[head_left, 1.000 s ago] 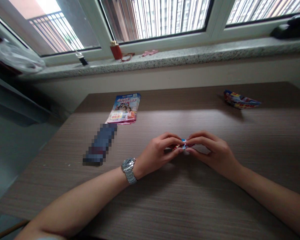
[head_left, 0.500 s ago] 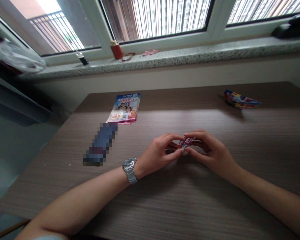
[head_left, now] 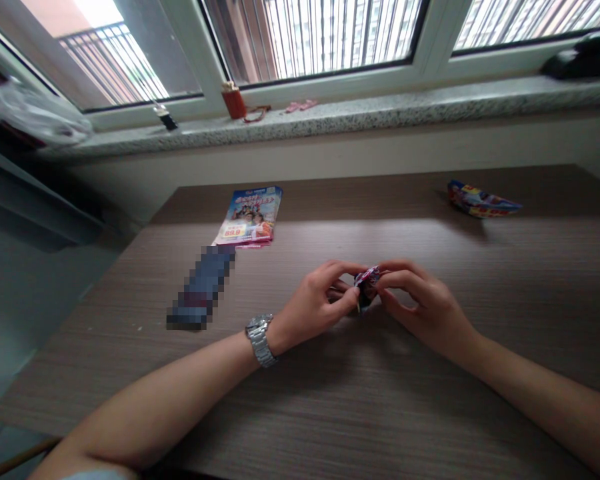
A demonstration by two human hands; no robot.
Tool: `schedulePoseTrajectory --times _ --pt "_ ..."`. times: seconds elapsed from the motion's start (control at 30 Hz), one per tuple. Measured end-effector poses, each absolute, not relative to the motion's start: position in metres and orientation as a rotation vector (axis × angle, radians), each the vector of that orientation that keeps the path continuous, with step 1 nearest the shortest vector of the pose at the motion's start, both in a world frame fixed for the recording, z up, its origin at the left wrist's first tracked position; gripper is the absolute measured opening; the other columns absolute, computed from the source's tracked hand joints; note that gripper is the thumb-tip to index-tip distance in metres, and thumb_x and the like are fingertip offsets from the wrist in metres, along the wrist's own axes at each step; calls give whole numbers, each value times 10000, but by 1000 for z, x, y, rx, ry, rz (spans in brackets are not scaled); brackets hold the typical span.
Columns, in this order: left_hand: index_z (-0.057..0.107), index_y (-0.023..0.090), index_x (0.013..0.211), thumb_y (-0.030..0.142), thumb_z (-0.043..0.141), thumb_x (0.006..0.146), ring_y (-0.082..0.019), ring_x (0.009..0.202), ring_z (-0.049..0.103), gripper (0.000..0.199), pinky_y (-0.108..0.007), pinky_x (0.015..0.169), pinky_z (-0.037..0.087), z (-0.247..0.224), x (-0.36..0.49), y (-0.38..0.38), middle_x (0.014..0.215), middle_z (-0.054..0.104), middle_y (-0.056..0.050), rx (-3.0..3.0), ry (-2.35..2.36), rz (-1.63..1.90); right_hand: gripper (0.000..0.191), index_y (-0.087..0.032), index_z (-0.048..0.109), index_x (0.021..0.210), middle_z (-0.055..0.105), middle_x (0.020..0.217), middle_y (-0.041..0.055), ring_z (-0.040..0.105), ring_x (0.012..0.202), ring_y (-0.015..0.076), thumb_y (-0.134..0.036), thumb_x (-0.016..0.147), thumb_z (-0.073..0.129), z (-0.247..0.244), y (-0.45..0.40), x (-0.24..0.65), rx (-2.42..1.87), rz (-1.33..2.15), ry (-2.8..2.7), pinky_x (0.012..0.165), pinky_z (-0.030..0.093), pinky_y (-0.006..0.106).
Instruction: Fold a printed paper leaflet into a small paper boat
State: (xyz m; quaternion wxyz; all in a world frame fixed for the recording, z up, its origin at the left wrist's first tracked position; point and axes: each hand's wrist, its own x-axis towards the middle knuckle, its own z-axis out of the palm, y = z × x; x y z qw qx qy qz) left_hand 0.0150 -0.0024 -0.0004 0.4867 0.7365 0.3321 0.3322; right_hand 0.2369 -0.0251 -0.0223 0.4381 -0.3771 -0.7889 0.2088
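Between my two hands is a small folded piece of printed paper [head_left: 367,287], red, white and dark, held just above the table. My left hand [head_left: 333,293], with a silver watch [head_left: 261,340] on its wrist, pinches the left side between thumb and fingers. From the right, my right hand [head_left: 415,293] grips the paper with its fingertips. The fingers partly hide the paper, so its full shape cannot be made out. Beyond my right hand, a folded paper shape [head_left: 483,201], blue, red and yellow, rests on the table [head_left: 300,400].
A stack of printed flyers [head_left: 250,217] lies at the back left. In front of it is a blurred dark flat object [head_left: 203,287]. On the stone windowsill [head_left: 380,113] stand a red container [head_left: 234,101] and a small dark bottle [head_left: 165,117], with a plastic bag [head_left: 35,113] at the left.
The small folded paper has turned and opened somewhat, showing a dark inner side. My fingers have shifted on it; the right fingertips now sit along its right edge.
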Motion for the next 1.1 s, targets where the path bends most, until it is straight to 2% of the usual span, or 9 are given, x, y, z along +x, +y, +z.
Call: schedulePoseTrajectory --times 0.17,0.3,0.57,0.83,1.1 --pt "591 149 1246 267 604 951 -153 910 725 318 -217 747 613 -1 14 -1 1142 681 -113 1747 822 798 329 -278 644 1174 602 1200 99 666 1081 227 -91 928 531 -18 -25 242 -913 439 -2100 885 581 378" --pt "572 154 1289 274 599 958 -153 931 719 354 -226 773 607 -4 13 -1 1199 672 -122 1743 816 827 353 -269 645 1203 623 1179 110 686 1037 232 -99 900 588 -19 -25 243 -899 335 -2148 873 597 382" --pt "588 166 1275 273 559 977 -172 977 701 318 -260 803 602 -3 10 -1 1209 648 -124 1807 779 815 245 -293 697 1093 676 1175 76 705 1032 230 -183 874 693 -17 -24 244 -877 383 -2134 902 601 364" --pt "621 169 1204 205 469 1003 -198 1126 615 254 -360 1025 492 2 8 1 1192 652 -103 2045 733 821 150 -281 692 1008 735 1059 60 733 915 214 -206 879 688 -11 -26 240 -910 442 -1995 823 618 350" --pt "561 180 1291 227 461 1019 -185 1127 636 294 -333 1003 515 0 9 -1 1235 665 -92 1994 738 846 118 -256 685 987 731 1001 67 725 892 216 -256 872 707 -13 -24 239 -929 531 -1925 768 618 347"
